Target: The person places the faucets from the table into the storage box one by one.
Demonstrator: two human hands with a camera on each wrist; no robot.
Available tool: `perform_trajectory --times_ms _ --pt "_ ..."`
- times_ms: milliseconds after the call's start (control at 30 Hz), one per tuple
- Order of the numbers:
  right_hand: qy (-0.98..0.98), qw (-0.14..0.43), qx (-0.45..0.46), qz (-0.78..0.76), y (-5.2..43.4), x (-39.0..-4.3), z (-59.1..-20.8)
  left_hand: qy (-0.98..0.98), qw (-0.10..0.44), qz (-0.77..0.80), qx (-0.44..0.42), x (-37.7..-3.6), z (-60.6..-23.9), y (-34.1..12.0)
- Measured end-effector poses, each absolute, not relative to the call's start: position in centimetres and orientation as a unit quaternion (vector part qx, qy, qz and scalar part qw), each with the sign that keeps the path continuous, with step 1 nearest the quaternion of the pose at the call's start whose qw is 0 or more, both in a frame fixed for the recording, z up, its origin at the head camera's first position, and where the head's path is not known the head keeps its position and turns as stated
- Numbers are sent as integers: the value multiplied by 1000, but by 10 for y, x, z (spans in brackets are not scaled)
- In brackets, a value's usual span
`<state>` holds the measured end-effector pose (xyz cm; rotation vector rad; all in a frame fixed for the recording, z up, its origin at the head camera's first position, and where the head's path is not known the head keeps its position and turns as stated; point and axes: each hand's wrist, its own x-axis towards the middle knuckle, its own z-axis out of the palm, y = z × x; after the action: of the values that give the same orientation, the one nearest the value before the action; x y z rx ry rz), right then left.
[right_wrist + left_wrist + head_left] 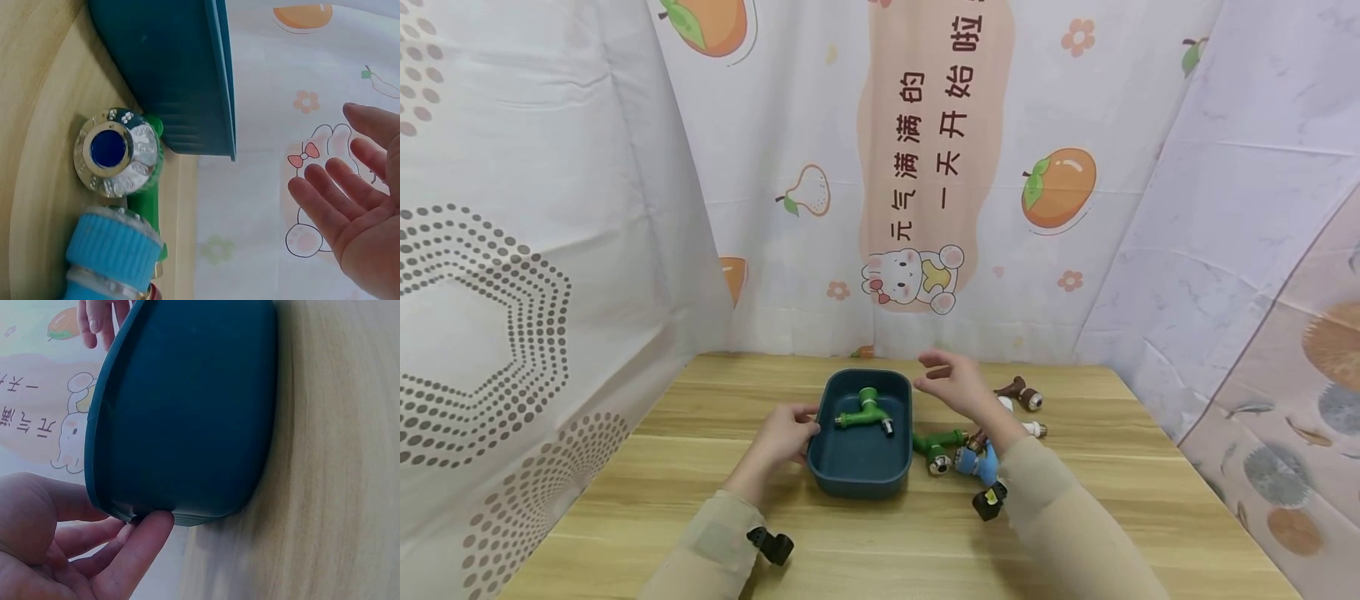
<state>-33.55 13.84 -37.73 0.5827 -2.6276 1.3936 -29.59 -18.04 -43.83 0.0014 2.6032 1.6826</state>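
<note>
My left hand (787, 435) holds the left edge of a dark teal plastic basin (861, 482), fingertips at its rim and outer wall in the left wrist view. Inside the basin lies a green plastic faucet (867, 414). Raised beside the basin's right rim, my right hand (958, 387) has its fingers spread loosely, with nothing in them. Below that hand, a second green faucet (938, 450) lies close to the basin's right side. A blue faucet (978, 463) sits beside it, its ribbed blue collar (112, 250) large in the right wrist view.
Further right on the wooden table (1097, 467) are a brown faucet (1018, 390) and a white faucet (1035, 428), partly hidden behind my right forearm. A printed curtain (790, 275) hangs along the table's back edge, with more cloth at both sides.
</note>
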Motion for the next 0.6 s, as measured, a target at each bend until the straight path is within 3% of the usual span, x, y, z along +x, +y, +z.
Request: perform_trajectory --times_ms 600 --pt "-871 30 194 451 167 -324 -377 839 20 544 -1 -296 -437 -181"
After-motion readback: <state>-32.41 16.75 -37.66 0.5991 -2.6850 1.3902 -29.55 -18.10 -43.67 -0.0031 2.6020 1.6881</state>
